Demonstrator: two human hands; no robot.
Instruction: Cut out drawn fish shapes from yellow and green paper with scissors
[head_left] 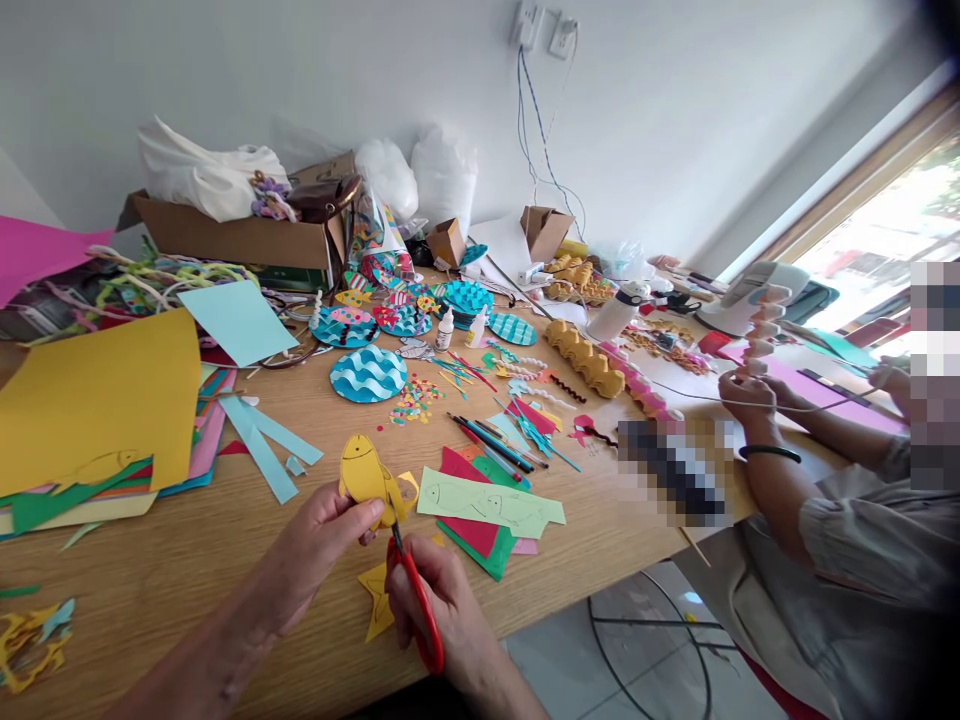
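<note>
A yellow paper fish (362,468) with a drawn eye and mouth is pinched between the thumb and fingers of my left hand (334,525). My right hand (442,600) is closed around the red-handled scissors (421,610), whose blades meet the fish's lower right edge. Beneath and beside my right hand lies a yellow paper scrap (375,600). Just right of the scissors, a pale green strip (465,500) with two drawn fish rests over red (469,535) and green paper.
Coloured sheets (142,390) are stacked at left, near blue strips (270,455) and yellow offcuts (30,645). Pens (499,445), blue wavy discs (367,375) and glue bottles (445,330) lie beyond. At right, another person's hands (748,398) hold a string of pink cups.
</note>
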